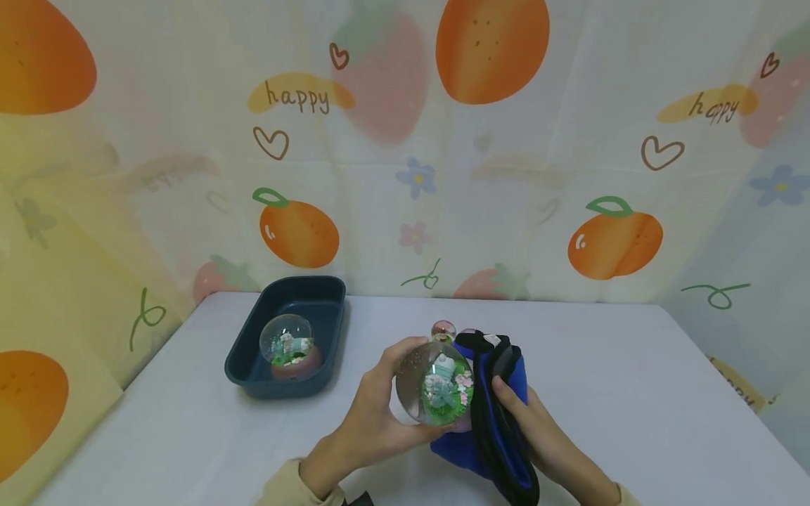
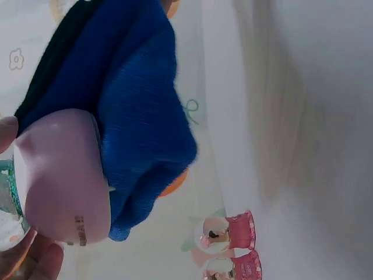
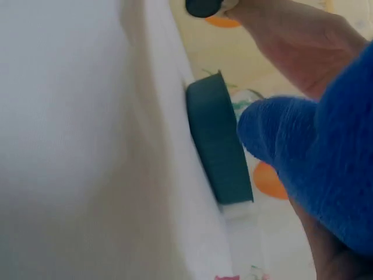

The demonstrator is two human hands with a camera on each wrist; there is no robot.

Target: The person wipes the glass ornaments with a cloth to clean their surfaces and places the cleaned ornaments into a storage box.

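My left hand (image 1: 373, 414) grips a snow globe (image 1: 436, 386) by its glass ball, thumb on one side and fingers on the other. Inside the ball are green leaves, pale flowers and a small white figure. The left wrist view shows its smooth pink base (image 2: 64, 175) tilted sideways, against a blue cloth with black edging (image 2: 140, 87). With curled fingers and thumb, my right hand (image 1: 547, 429) holds that folded cloth (image 1: 484, 422) against the globe's base. The cloth hides most of the right fingers in the right wrist view.
A dark teal tray (image 1: 237, 372) stands at the back left, with another snow globe (image 1: 287, 344) in it. Behind my hands are two smaller globes with red bases, one nearer (image 2: 242, 230) and one beside it (image 2: 247, 268). A fruit-printed curtain (image 1: 380, 211) hangs behind the white table (image 1: 633, 393).
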